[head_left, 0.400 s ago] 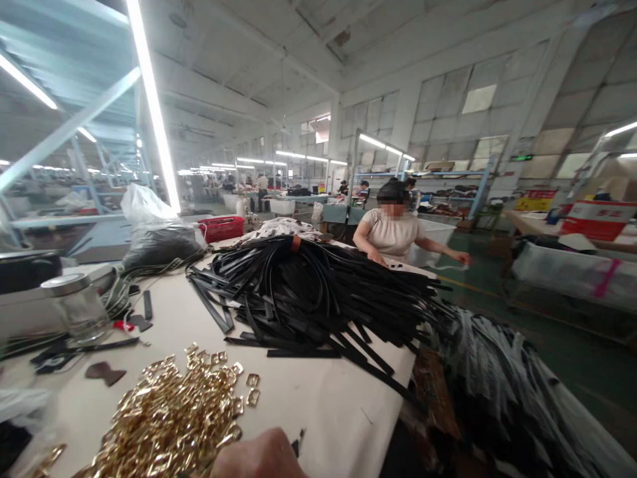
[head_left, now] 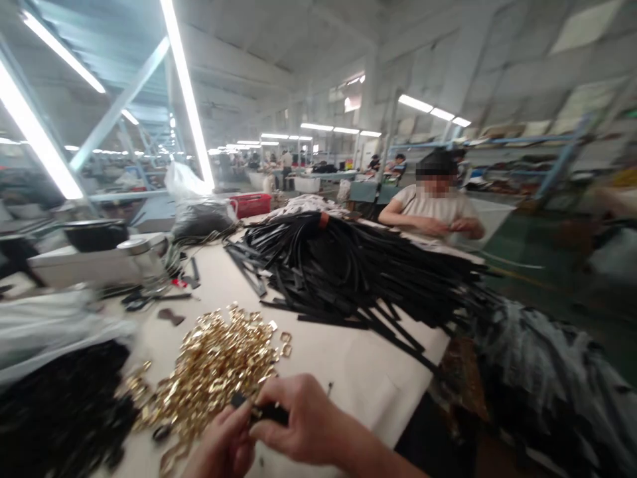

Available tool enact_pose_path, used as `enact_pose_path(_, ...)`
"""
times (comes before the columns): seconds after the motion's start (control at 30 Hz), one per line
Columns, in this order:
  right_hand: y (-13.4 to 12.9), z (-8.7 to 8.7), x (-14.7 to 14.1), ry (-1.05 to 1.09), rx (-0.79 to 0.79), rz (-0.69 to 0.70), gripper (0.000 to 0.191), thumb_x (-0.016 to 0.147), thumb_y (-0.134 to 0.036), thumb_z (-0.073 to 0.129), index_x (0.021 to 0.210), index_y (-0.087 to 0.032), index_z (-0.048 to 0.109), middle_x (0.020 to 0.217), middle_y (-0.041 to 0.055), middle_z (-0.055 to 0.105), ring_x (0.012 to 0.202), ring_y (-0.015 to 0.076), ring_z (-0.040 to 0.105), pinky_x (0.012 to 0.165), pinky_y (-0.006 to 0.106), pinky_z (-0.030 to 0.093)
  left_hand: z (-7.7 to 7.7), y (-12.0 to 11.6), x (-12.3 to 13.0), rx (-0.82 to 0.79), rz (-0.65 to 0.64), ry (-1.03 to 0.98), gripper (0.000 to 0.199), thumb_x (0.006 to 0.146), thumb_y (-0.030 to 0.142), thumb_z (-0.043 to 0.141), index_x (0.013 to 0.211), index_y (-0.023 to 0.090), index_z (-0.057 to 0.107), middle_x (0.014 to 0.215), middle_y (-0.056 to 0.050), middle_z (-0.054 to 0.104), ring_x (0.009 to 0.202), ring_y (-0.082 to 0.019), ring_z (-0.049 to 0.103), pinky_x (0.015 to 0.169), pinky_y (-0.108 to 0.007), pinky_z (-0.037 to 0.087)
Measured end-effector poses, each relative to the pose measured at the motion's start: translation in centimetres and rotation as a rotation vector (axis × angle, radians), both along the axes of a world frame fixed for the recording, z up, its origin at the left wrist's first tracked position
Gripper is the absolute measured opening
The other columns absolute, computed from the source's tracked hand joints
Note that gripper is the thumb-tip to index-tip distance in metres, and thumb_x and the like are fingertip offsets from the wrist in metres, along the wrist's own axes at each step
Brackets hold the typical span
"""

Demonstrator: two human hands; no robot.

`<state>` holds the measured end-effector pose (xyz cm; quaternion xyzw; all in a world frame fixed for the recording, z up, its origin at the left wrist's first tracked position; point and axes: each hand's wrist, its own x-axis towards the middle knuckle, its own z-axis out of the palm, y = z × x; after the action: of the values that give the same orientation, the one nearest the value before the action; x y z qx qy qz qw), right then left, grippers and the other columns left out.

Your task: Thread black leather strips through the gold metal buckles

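Table (head_left: 358,365) takes up the near view. Straps (head_left: 378,272), black, heaped toward its far side, ends spilling past the right edge. Black heap (head_left: 60,405) at near left, clear plastic (head_left: 44,325) along its back. Buckles (head_left: 219,352), gold, piled left of middle, toward the near edge. Right hand (head_left: 303,418) and left hand (head_left: 223,438) meet over the near edge, just right of the buckles. Both pinch a black piece (head_left: 275,413) between thumb and fingers, so it sits between the two hands; too blurred to tell if a buckle is on it. To work it well, I'd say: hold the left pinch steady, make fine moves with the right fingertips, keep the piece untwisted, avoid knocking the pile.
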<state>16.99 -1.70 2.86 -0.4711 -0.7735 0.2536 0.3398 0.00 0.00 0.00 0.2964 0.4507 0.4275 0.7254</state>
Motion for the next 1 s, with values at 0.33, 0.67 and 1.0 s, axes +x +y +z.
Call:
enact_pose_path(0.33, 1.3, 0.2, 1.2, 0.239, -0.222, 0.241, 0.018, 0.092, -0.032, 0.057, 0.082, -0.017, 0.06, 0.07, -0.0029, 0.056, 0.062, 0.0105, 0.049, 0.058, 0.023, 0.038, 0.0, 0.5, 0.3, -0.074, -0.145, -0.332, 0.038, 0.063, 0.034, 0.09, 0.067, 0.011, 0.06, 0.05, 0.008, 0.045, 0.039, 0.0, 0.034, 0.037, -0.01, 0.029)
enact_pose_path(0.67, 1.7, 0.1, 1.6, 0.359, -0.384, 0.334, 0.025, 0.097, -0.035, 0.053, 0.087, -0.015, 0.064, 0.08, 0.0014, 0.063, 0.061, 0.0088, 0.055, 0.05, 0.018, 0.045, -0.4, 0.8, -0.1, 0.036, -0.254, -0.28, 0.031, 0.073, 0.035, 0.082, 0.075, 0.01, 0.066, 0.063, -0.004, 0.063, 0.043, -0.001, 0.04, 0.04, -0.011, 0.026)
enact_pose_path(1.0, 1.8, 0.4, 1.8, 0.28, -0.427, 0.258, 0.034, 0.092, -0.044, 0.059, 0.076, -0.014, 0.064, 0.064, -0.0026, 0.054, 0.051, 0.0067, 0.047, 0.045, 0.017, 0.037, 1.0, 0.4, 0.2, 0.11, -0.198, -0.093, 0.033, 0.064, 0.035, 0.088, 0.067, 0.013, 0.064, 0.05, 0.003, 0.052, 0.044, -0.004, 0.038, 0.044, -0.018, 0.024)
